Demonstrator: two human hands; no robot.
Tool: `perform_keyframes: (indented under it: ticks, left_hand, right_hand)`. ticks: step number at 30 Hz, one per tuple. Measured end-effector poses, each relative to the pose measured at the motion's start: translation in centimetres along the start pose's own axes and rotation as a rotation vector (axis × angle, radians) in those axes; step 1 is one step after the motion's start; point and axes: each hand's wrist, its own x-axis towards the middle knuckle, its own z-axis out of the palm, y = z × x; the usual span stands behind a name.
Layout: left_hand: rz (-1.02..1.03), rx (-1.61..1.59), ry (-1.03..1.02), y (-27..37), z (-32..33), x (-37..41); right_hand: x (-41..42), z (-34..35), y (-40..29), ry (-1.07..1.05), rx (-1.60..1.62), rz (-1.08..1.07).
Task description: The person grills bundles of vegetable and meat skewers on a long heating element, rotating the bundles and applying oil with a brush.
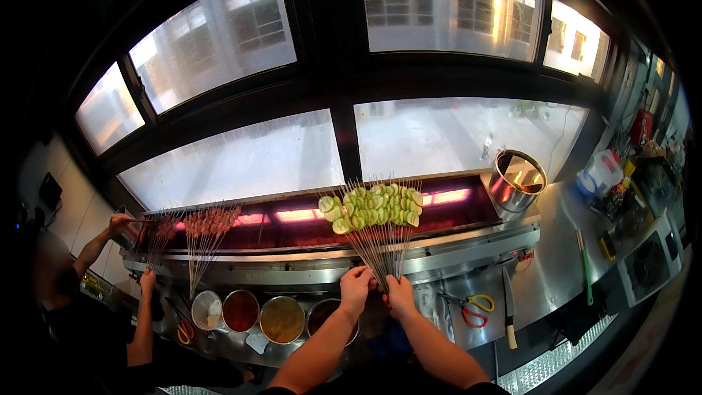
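Green vegetable slices, threaded on many thin metal skewers, lie fanned out over the long electric grill with red-glowing heating elements. The skewer handles draw together toward me in a tight bundle. My right hand is closed around the lower ends of that bundle. Beside it, my left hand has its thumb and fingers pinched together at the bundle's left edge; whether a skewer is between them is hard to see. A few slices at the left sit slightly apart from the dense group.
At left, a person's hand holds meat skewers near more on the grill. Seasoning bowls stand below. Rightward are a steel pot, scissors, a knife and a green-handled tool on the steel counter.
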Motion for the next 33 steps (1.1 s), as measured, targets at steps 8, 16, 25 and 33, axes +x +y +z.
perform_keyframes:
  ticks: [8,16,25,33]
  left_hand:
    - [0.032,0.015,0.073,0.5,-1.1,-0.7]
    - [-0.083,-0.141,0.008,1.2,-1.4,-0.6]
    - [-0.007,-0.133,-0.102,0.9,-1.8,-0.1]
    - [-0.112,-0.054,-0.156,1.0,-2.0,0.5]
  right_hand:
    - [-0.8,0.6,-1.3,-0.044,-0.082,0.097]
    - [0.2,0.6,-0.3,-0.040,-0.135,0.100]
    - [-0.4,0.7,-0.8,-0.121,-0.041,0.118]
    - [-0.2,0.1,-0.8,-0.211,-0.017,0.140]
